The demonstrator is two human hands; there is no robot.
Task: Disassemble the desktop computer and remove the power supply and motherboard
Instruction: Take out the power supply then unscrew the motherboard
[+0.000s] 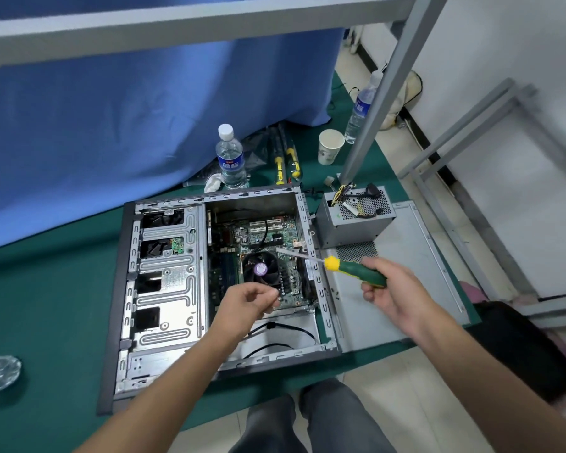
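Green-clothed surface carries the opened computer case, power supply already out beside it, motherboard left inside, right hand gripping the screwdriver, left hand pinching something too small to name.

- A green mat covers the floor in the middle and left, with pale floor tiles showing beside it at the right and near edge.
- A blue curtain hangs across the back and its hem reaches down onto the mat.
- A grey metal beam runs across the top, and a grey upright post slants down from it to the mat.
- A white wall stands on the right — along its foot runs a dark skirting strip.
- A grey metal frame leans against that wall.
- Light is even and soft, with no hard shadows.
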